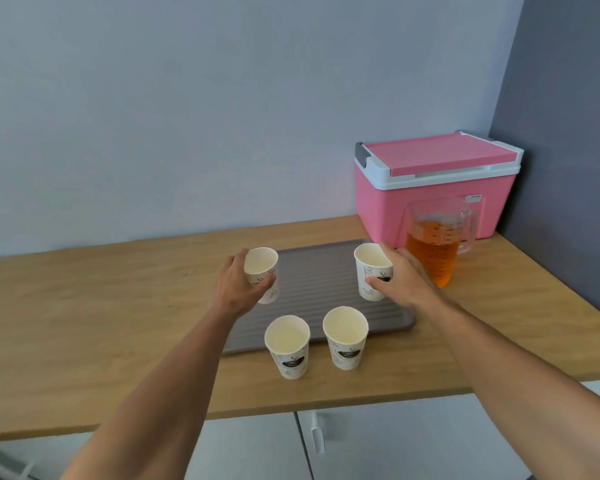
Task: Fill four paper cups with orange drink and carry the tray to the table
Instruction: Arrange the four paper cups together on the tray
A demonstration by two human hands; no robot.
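Observation:
A grey ribbed tray [319,289] lies on the wooden counter. My left hand [238,287] grips an empty white paper cup [262,263] over the tray's left side, tilted a little. My right hand [400,277] holds a second empty cup [371,263] upright at the tray's right side. Two more empty cups, one on the left [288,346] and one on the right [345,337], stand at the tray's near edge; I cannot tell if they rest on the tray or the counter. A clear jug of orange drink [433,247] stands just right of the tray, behind my right hand.
A pink cooler box [437,178] with a white-rimmed lid sits at the back right corner, behind the jug. The wooden counter [101,323] stretches left of the tray. A dark wall closes the right side. White cabinet doors with a handle [317,438] are below the counter edge.

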